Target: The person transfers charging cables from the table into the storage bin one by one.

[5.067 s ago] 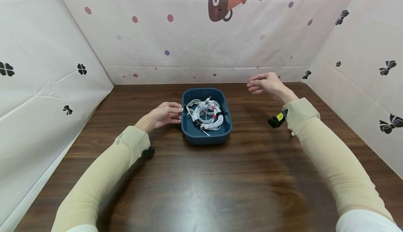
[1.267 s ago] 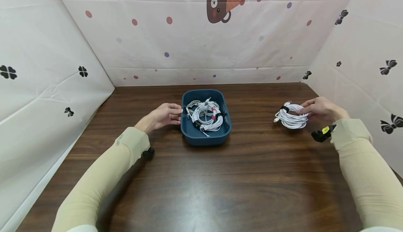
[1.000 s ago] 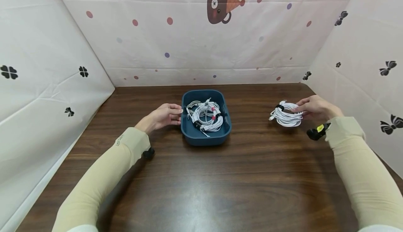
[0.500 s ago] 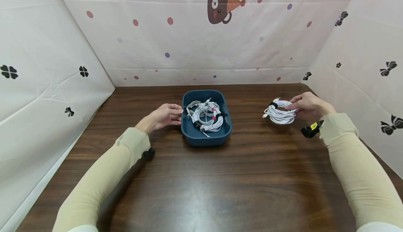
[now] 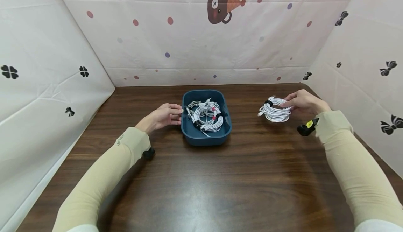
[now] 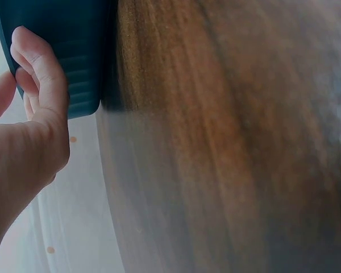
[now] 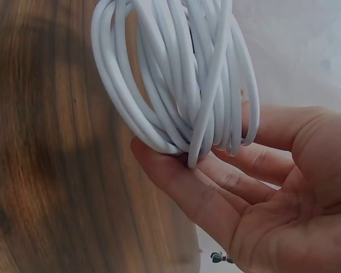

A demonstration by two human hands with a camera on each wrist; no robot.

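A coil of white cable (image 5: pixel 275 110) with a black tie hangs over the table's right side. My right hand (image 5: pixel 303 102) pinches its right edge between thumb and fingers. In the right wrist view, the cable loops (image 7: pixel 176 74) rise from the hand (image 7: pixel 261 187). A dark blue bin (image 5: pixel 206 140) stands upright at the table's middle, holding several coiled white cables (image 5: pixel 206 116) with black and red ties. My left hand (image 5: pixel 163 114) touches the bin's left side. In the left wrist view, its relaxed fingers (image 6: pixel 48 79) lie along the outer wall, thumb at the rim.
The brown wooden table (image 5: pixel 195 183) reaches back to a white printed sheet (image 5: pixel 151 36). More white sheeting borders it on the left and right. Each sleeved wrist carries a small black camera, such as the right camera (image 5: pixel 305 129).
My right hand, seen without the coil about five seconds ago, now holds it off the table. Over the last second it carries the coil left toward the bin. The left hand stays put.
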